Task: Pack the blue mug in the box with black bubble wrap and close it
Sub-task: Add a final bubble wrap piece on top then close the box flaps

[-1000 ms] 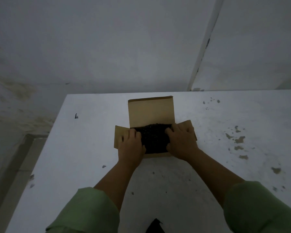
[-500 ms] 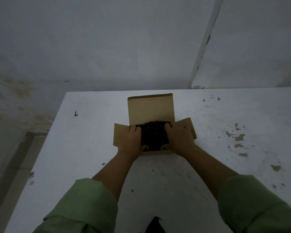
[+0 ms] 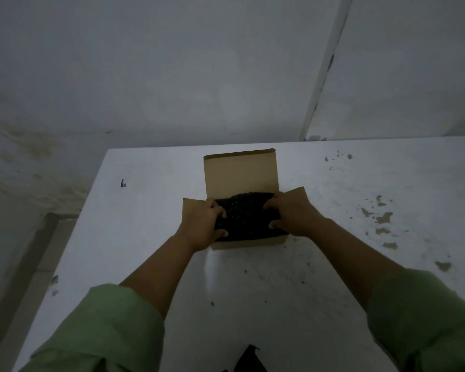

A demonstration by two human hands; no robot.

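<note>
A small brown cardboard box (image 3: 249,241) sits on the white table, its lid (image 3: 240,174) standing upright at the back and a side flap (image 3: 192,206) folded out to the left. Black bubble wrap (image 3: 246,217) fills the box. My left hand (image 3: 202,225) grips the wrap's left edge, fingers curled over it. My right hand (image 3: 290,212) grips the right edge the same way and covers the right flap. The blue mug is not visible; the wrap hides whatever lies inside.
The white table (image 3: 279,285) has chipped, stained patches on its right side (image 3: 383,218) and a small dark mark at the far left (image 3: 123,183). A dark scrap (image 3: 249,361) lies at the near edge. Grey walls rise behind the table.
Both hands shifted from lying flat on the wrap to gripping its left and right edges, fingers curled in. The wrap now bulges slightly higher at the back of the box.
</note>
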